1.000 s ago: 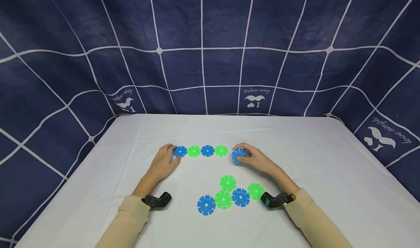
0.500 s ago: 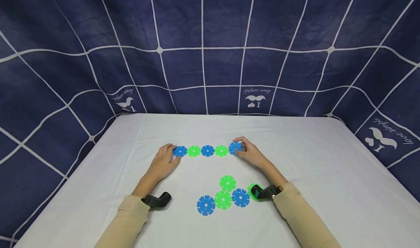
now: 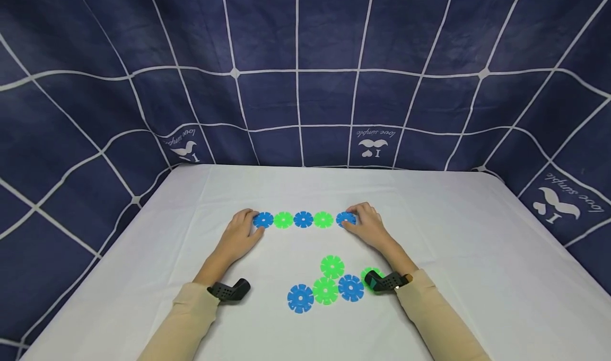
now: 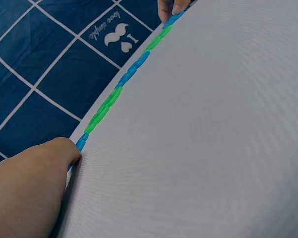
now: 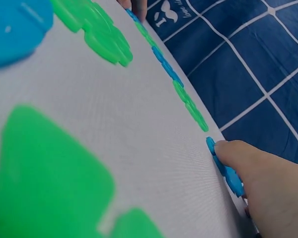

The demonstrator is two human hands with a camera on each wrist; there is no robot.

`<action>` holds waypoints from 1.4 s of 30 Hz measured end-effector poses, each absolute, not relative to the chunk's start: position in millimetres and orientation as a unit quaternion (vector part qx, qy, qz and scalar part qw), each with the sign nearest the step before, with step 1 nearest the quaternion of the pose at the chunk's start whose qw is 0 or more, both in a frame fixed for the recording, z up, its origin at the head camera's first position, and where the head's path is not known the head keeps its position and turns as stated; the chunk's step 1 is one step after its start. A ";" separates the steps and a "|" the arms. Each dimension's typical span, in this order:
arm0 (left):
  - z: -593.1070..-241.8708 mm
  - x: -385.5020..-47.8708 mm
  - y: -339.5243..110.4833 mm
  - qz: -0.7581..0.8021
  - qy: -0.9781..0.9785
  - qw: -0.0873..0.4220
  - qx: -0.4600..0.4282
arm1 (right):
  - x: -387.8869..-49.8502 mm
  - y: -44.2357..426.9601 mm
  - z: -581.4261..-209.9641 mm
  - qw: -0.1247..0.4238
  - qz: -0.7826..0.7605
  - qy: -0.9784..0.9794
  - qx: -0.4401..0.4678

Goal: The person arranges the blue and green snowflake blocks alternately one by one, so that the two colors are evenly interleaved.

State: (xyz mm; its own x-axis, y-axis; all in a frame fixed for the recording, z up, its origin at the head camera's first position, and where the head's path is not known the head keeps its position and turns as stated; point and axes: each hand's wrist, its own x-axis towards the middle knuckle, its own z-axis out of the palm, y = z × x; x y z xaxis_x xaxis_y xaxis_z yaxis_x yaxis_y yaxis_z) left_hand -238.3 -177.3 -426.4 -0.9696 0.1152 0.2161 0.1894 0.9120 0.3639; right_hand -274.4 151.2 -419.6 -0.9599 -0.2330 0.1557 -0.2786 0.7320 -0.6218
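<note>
Two blue and two green notched plastic discs lie edge to edge in a row, starting with the left-end blue disc, then a green disc. My left hand has thumb and fingers at the edges of that end disc. At the row's right, my right hand holds another blue disc between thumb and fingers, low at the cloth. In the right wrist view my thumb rests on it, and a narrow gap separates it from the neighbouring green disc.
Nearer me lies a loose group: a blue disc, a green disc, another blue disc and more green ones. My right wrist's black camera mount partly covers one. A white cloth covers the table; a navy checked curtain stands behind.
My right hand has carried its blue disc from below right up to the row's right end and lowered it to the cloth. My left hand has stayed put.
</note>
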 end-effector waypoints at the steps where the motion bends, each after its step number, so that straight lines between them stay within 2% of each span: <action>1: -426.7 -238.4 -177.1 -0.194 -0.973 0.096 -0.079 | -273.9 151.6 -420.0 0.037 0.332 -0.933 0.138; 10: -427.8 -237.1 -177.4 -0.189 -0.973 0.098 -0.085 | -272.6 152.1 -424.8 0.058 0.288 -0.940 0.170; 42: -426.5 -239.4 -177.3 -0.187 -0.976 0.086 -0.072 | -275.3 152.3 -424.5 0.066 0.274 -0.937 0.206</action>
State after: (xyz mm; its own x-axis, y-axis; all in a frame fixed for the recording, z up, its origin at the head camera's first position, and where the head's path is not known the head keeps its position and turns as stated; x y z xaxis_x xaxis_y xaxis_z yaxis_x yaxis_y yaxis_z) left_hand -239.4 -177.3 -426.5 -0.9748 0.1079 0.1951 0.1724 0.9196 0.3531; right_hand -275.3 152.3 -424.5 -0.9062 -0.3508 0.2363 -0.4228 0.7644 -0.4867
